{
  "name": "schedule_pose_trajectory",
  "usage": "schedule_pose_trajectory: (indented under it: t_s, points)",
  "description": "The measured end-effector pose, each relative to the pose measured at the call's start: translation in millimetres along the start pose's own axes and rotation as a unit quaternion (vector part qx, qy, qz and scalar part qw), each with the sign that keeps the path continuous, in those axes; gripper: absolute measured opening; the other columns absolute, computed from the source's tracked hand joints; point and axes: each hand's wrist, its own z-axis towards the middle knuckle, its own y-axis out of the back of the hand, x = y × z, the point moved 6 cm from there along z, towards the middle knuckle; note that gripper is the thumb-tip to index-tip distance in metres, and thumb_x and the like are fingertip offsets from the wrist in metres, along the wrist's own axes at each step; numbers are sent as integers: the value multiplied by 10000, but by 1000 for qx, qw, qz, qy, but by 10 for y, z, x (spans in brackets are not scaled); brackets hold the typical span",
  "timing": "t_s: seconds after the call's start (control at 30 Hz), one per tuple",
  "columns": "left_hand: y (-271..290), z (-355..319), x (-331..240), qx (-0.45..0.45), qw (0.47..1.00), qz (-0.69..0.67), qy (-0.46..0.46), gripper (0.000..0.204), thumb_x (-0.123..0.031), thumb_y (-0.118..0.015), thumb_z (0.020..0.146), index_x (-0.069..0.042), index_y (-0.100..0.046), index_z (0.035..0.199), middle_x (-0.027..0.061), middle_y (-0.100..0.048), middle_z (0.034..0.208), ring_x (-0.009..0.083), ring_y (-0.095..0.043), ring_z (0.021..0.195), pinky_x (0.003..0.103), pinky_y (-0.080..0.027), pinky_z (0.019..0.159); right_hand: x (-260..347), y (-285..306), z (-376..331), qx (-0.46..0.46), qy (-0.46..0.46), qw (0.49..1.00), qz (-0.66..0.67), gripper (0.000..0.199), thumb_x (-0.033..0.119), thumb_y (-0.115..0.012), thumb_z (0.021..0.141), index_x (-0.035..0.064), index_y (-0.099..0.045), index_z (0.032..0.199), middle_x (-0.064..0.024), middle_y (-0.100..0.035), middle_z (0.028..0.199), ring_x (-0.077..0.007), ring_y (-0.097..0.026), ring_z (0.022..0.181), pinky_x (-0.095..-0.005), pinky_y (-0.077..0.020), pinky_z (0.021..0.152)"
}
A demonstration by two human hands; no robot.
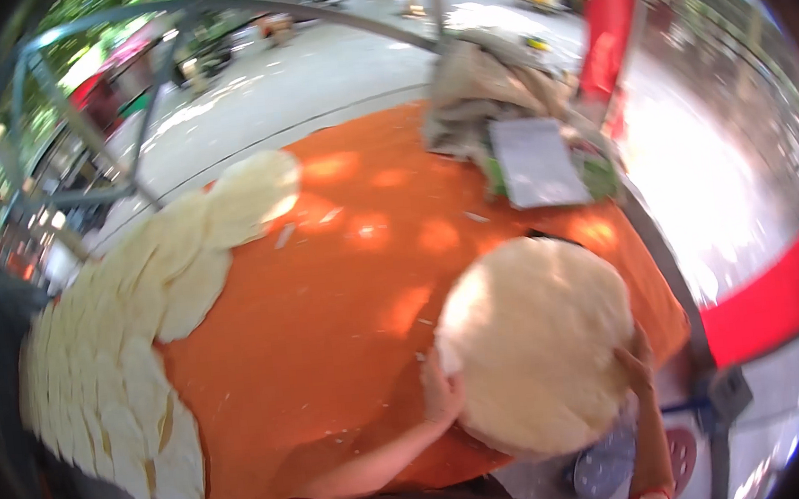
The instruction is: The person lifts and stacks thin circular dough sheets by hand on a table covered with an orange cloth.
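Between my two hands I hold a large round pale flatbread [536, 347], broad side up, over the near right part of the orange-covered table [331, 331]. It may be a stack of several; its layers do not show clearly. My left hand [442, 390] grips its left edge, with some of the fingers hidden under it. On the opposite edge my right hand [636, 362] is closed, thumb on top and fingers mostly out of sight. Overlapping rows of thin pale rounds [115, 360] cover the table's left side, well apart from my hands.
A beige cloth bundle [490, 85] and a whitish flat packet [539, 161] lie at the table's far right corner. A red post [610, 22] rises beyond it. Metal frame bars [157, 90] stand behind the table. White scraps [284, 236] dot the orange cover.
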Motion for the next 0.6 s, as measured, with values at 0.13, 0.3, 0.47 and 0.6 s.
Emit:
schedule_pose_trajectory:
  t_s: [0.13,0.3,0.47,0.6]
  points:
    - [403,149,-20,80,934,-290,192,730,-236,-663,768,27,-235,1298,187,-385,1225,257,-414,1125,349,-381,928,156,728,454,-113,174,875,-437,662,110,-671,678,10,-375,1261,-127,-578,898,-203,-561,838,-309,-465,728]
    - [1964,366,1127,-185,799,-500,278,290,-72,-597,784,19,-489,1037,128,-530,985,202,-520,919,313,-446,815,1605,-1732,954,66,133,867,-476,186,62,-497,733,21,-544,908,-162,-576,766,-334,-553,746,-378,-432,661]
    - [3666,605,2583,-393,606,-647,244,169,-63,-553,803,35,-515,935,107,-552,823,194,-542,827,299,-460,749,1664,-4863,595,254,426,764,-413,161,105,-527,641,74,-515,799,-131,-542,744,-329,-536,688,-417,-426,579]
    - [4256,1055,2824,-454,532,-653,291,187,-111,-570,809,20,-515,931,99,-555,823,204,-541,837,300,-465,728,1561,-6562,482,277,503,739,-351,135,67,-515,637,61,-459,760,-127,-503,714,-322,-515,674,-430,-407,608]
